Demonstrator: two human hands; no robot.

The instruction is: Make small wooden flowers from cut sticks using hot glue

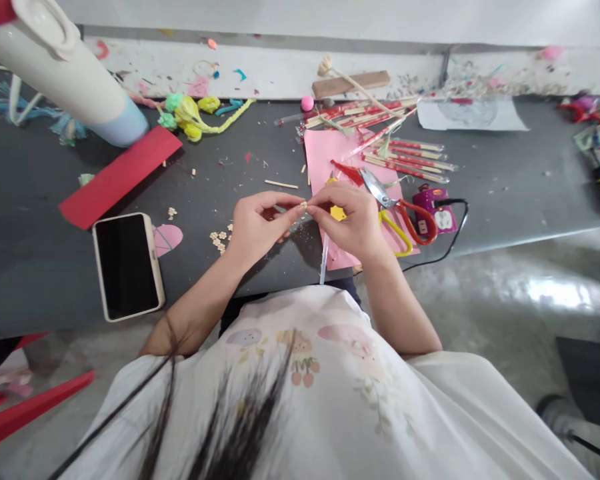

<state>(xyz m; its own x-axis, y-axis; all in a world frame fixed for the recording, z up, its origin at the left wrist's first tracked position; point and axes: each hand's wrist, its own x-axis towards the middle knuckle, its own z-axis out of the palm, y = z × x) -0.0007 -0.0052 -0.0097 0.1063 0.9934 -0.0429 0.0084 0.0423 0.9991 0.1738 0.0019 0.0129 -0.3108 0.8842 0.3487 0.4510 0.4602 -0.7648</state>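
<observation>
My left hand (257,223) and my right hand (350,217) meet over the dark table's near edge, fingertips pinched together on a tiny pale piece (303,206). A thin stick (285,211) runs through the left fingers. Both hands are closed in a pinch. Beneath the right hand lies a pink paper sheet (325,150) with a small yellow shape (338,213) on it. Scissors (397,213) with red and yellow handles lie just right of my right hand.
A phone (127,265) lies face up at the left, beside a red paper strip (120,175) and a white tube (65,73). Wrapped sticks (405,160), a wood block (351,83), a small purple device (435,207) with a black cable and yellow-green cord (205,113) crowd the far side.
</observation>
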